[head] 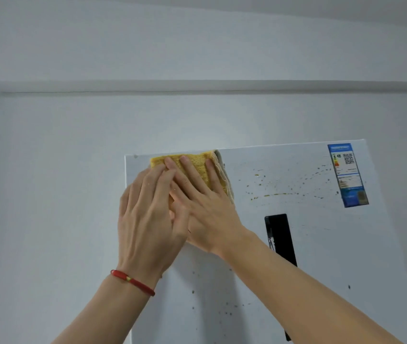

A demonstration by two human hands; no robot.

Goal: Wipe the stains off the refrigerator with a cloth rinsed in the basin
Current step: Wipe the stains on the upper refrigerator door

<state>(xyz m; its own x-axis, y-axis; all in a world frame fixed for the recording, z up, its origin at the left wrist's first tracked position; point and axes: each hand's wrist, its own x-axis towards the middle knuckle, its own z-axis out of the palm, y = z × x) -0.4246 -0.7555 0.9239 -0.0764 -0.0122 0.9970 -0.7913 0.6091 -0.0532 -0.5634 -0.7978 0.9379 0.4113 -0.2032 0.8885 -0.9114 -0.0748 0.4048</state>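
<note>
A white refrigerator (309, 244) fills the lower right of the head view, its top edge at mid height. A folded yellow cloth (197, 161) is pressed flat against the door's top left corner. My right hand (205, 207) lies flat on the cloth with fingers spread. My left hand (150, 214) overlaps it from the left, fingertips on the cloth too. Yellowish-green splatter stains (275, 194) streak the door to the right of the cloth. Dark specks (227, 312) dot the door lower down. No basin is in view.
A blue energy label (347, 175) is stuck at the door's top right. A black vertical panel (280, 237) sits mid-door, partly behind my right forearm. A plain white wall with a horizontal ledge (197, 86) rises behind and to the left.
</note>
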